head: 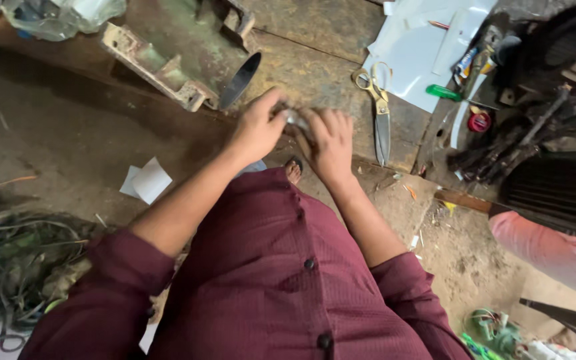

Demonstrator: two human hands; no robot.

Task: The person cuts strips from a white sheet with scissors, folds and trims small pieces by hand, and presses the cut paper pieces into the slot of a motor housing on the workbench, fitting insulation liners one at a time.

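Note:
My left hand (258, 128) and my right hand (330, 141) meet at the front edge of a worn wooden workbench (308, 63). Between their fingers sits a small silvery metal part (295, 119), gripped from both sides and mostly hidden by the fingers. Both forearms come out of maroon shirt sleeves. Just right of my right hand lie large scissors (379, 110) with yellowish handles, blades pointing toward me.
A rusty greenish metal casting (175, 57) with a dark tube sits on the bench at left. White sheets (411, 57), a green marker (443, 92) and a red round item (479, 122) lie at right. Tangled wires (15, 267) cover the floor left. Another person's pink sleeve (555, 250) is at right.

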